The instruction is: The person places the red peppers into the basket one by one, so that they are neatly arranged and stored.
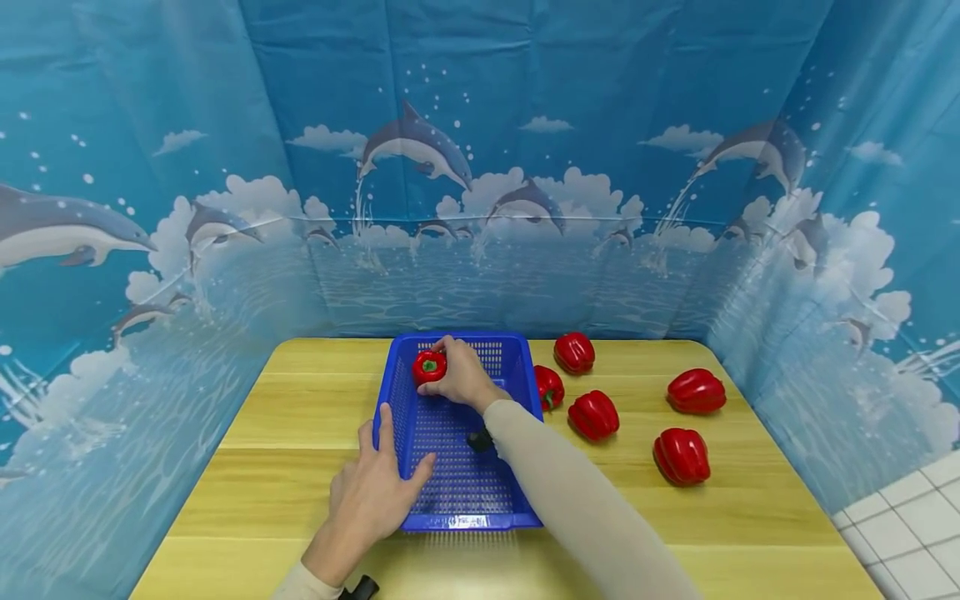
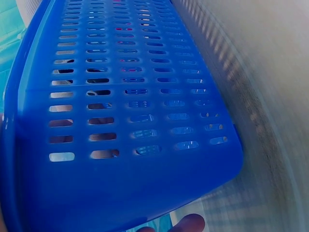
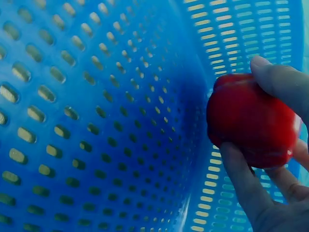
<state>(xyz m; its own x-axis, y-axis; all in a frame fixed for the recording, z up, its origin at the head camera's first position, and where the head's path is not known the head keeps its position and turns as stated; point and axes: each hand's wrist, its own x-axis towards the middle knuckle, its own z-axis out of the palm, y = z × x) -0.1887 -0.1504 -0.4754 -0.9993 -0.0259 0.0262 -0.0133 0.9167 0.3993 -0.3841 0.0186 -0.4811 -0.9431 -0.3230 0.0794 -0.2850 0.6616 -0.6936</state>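
Observation:
A blue perforated plastic basket (image 1: 472,522) stands on the wooden table. Inside its far left corner, my right hand (image 1: 461,375) grips a red bell pepper (image 1: 430,367), whose green stem faces the head camera. In the right wrist view, the thumb and fingers are around the bell pepper (image 3: 251,121), close to the basket wall (image 3: 120,96). My left hand (image 1: 375,492) is at the basket's near left side, fingers spread and fairly straight, thumb over the rim. The left wrist view shows the basket's outer wall (image 2: 120,179) and a fingertip (image 2: 189,223) at the bottom.
Right of the basket, several more red bell peppers lie on the table: one against its side (image 1: 550,387), others farther out, such as the bell pepper (image 1: 681,457) at far right. A blue dolphin-print curtain (image 1: 480,275) surrounds the table (image 1: 300,392).

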